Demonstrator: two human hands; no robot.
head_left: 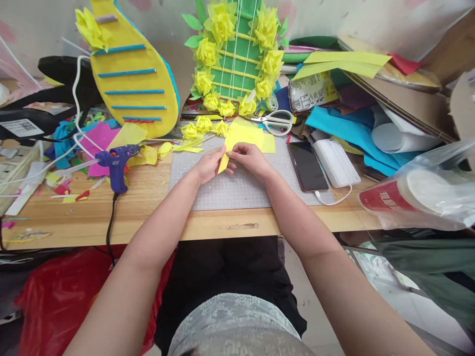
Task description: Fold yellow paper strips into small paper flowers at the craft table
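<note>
- Lace clothing (233, 316) lies nearest.
- Left hand (211, 165) and right hand (248, 156) both pinch 1 folded yellow paper (223, 162), seemingly unfinished.
- 3 loose yellow flowers (204, 124) look finished.

Scissors (266, 119) lie behind the phone (308, 166), perhaps touching paper (245, 134).

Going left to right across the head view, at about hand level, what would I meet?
Purple glue gun, left hand, folded yellow paper, right hand, black phone, white power bank, red-and-white cup.
</note>
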